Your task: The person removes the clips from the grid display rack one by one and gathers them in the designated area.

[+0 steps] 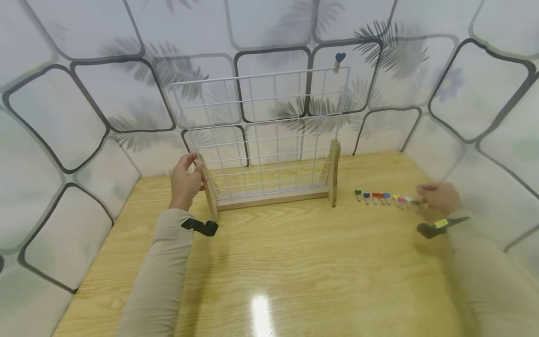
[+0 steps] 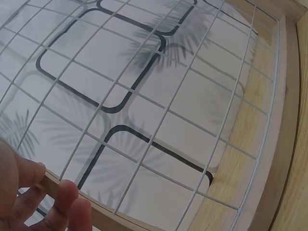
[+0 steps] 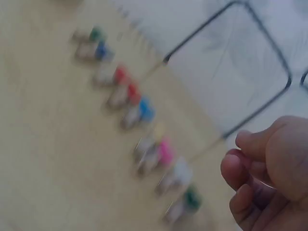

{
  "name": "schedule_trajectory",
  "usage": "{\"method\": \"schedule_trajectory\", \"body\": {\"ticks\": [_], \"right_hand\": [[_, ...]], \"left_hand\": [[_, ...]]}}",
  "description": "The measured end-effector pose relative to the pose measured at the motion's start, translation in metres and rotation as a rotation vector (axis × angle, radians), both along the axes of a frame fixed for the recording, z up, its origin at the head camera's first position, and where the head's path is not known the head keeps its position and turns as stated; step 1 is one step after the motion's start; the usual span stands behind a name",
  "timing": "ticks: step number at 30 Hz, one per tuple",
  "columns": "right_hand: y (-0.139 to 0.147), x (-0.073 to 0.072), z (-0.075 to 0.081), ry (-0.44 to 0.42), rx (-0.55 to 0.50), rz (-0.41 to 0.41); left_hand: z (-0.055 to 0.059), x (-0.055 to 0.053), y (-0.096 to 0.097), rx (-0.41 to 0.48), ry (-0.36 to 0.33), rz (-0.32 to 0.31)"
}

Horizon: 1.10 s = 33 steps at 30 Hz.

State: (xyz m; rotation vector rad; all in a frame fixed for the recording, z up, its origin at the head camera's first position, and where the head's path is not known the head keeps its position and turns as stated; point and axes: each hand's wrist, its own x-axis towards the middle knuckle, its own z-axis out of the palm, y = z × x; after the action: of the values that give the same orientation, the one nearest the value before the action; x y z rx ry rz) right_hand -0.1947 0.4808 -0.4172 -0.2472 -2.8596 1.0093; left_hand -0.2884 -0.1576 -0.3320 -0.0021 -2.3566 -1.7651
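A white wire grid rack [image 1: 275, 119] stands upright in a wooden base [image 1: 273, 199] with a side post at each end. My left hand [image 1: 185, 182] grips the left wooden post [image 2: 103, 209], thumb and fingers on either side of it. One small clothespin with a dark blue heart [image 1: 339, 60] is clipped on the rack's top wire, near the right corner. My right hand [image 1: 442, 197] is beside the right end of a row of small heart clothespins [image 1: 381, 196]. Its fingers [image 3: 235, 171] are loosely bent, with nothing visible between them.
The row has hearts in green, dark blue, red, light blue, yellow, pink and white, with another green one [image 3: 191, 198] at the near end. The wooden table [image 1: 294, 262] meets patterned walls [image 1: 273, 28] at the back and sides.
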Motion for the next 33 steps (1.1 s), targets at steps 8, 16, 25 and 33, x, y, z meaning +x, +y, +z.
{"method": "schedule_trajectory", "body": {"ticks": [8, 16, 25, 33], "right_hand": [[-0.067, -0.04, 0.115, 0.113, -0.283, 0.084], [-0.15, -0.068, 0.222, 0.206, -0.533, 0.193], [-0.216, -0.083, 0.28, 0.281, -0.61, 0.199], [-0.229, -0.09, 0.29, 0.229, -0.551, 0.206]], "left_hand": [[-0.001, -0.002, -0.001, -0.008, 0.012, 0.005], [-0.001, -0.001, -0.003, -0.01, 0.006, 0.012], [0.004, 0.0, -0.004, -0.009, 0.014, 0.001], [0.001, 0.0, 0.0, 0.002, 0.01, -0.002]]}}
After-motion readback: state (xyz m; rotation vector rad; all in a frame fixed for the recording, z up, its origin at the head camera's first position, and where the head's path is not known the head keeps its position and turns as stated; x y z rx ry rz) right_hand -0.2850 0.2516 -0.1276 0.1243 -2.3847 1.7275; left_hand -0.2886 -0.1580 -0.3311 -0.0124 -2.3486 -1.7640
